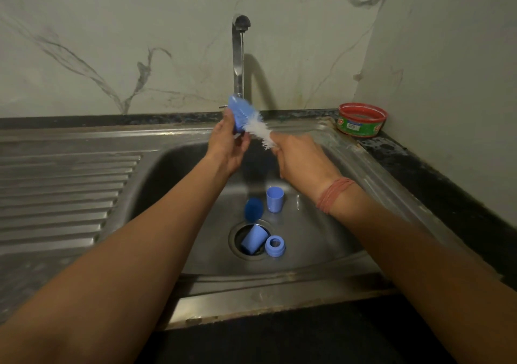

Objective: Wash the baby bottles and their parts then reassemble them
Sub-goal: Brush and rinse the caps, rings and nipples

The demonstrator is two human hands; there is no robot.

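Observation:
My left hand (228, 142) grips a light blue baby bottle (237, 112) tilted under the running tap (238, 56). A white bottle brush (261, 133) pokes into the bottle's mouth, and my right hand (300, 162) holds its handle. Down in the steel sink (173, 195) a blue cap (275, 199) stands upright, a second blue cap (253, 239) lies tilted in the drain, a blue screw ring (275, 246) sits beside the drain, and a dark blue round piece (253, 208) leans behind it.
A red and green soap tub (362, 121) sits on the black counter at the back right corner. The ribbed draining board (64, 195) runs along the left of the basin. Marble wall tiles stand close behind the tap.

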